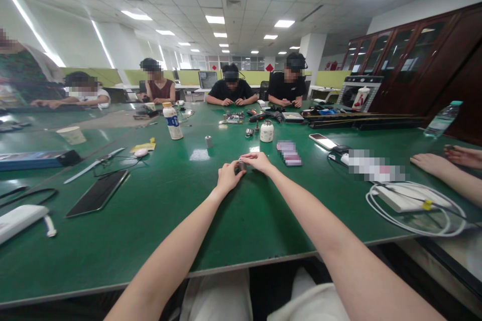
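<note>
A small silver metal cylinder [242,165] stands between my two hands, over the middle of the green table. My left hand [227,178] is closed on its near left side, thumb and fingers around it. From the right, my right hand [257,161] reaches to its top with the fingertips pinched there; whether a smaller piece sits in that pinch is too small to tell. A similar metal cylinder [208,141] stands upright on the table a little farther off to the left. Beyond my hands are a small metal part [249,133] and a round white jar [266,131].
A white-and-blue bottle [172,121], a dark tablet or phone [98,193] and a paper cup [71,135] are to the left. Rightward lie a phone [322,141], a coiled white cable [448,228] and a neighbour's hand [425,161]. Several people sit across the table [150,241].
</note>
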`<state>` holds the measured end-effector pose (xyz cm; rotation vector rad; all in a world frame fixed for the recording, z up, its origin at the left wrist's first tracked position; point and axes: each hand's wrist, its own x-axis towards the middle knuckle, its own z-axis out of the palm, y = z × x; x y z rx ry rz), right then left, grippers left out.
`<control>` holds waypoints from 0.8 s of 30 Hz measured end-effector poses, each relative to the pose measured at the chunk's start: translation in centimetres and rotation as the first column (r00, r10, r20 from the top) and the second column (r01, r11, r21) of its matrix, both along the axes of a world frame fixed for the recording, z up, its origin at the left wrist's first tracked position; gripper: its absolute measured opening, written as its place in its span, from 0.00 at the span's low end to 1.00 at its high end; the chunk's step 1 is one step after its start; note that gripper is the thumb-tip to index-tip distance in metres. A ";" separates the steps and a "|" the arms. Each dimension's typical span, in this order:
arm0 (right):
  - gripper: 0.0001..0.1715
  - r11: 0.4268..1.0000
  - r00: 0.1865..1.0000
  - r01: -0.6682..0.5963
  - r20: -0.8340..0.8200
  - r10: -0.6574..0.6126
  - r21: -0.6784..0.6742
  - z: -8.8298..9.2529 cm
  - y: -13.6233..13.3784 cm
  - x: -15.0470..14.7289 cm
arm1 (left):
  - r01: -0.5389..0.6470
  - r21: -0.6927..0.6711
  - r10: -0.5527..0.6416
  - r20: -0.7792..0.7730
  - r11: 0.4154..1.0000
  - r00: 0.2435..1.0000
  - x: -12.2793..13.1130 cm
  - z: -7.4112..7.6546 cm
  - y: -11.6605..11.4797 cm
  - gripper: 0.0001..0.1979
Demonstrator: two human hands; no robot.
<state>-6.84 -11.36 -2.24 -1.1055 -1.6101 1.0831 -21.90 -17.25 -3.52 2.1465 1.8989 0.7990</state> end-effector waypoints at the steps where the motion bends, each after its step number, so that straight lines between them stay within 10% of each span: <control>1: 0.10 1.000 1.000 0.009 0.017 -0.009 0.016 0.2 -0.1 0.0 | -0.001 -0.003 0.001 -0.002 1.000 1.000 0.0 0.0 0.0 0.22; 24: 0.18 0.958 0.939 0.266 0.194 -0.282 0.105 0.3 -0.2 1.1 | 0.005 0.006 -0.006 0.017 1.000 1.000 0.0 0.1 -0.2 0.22</control>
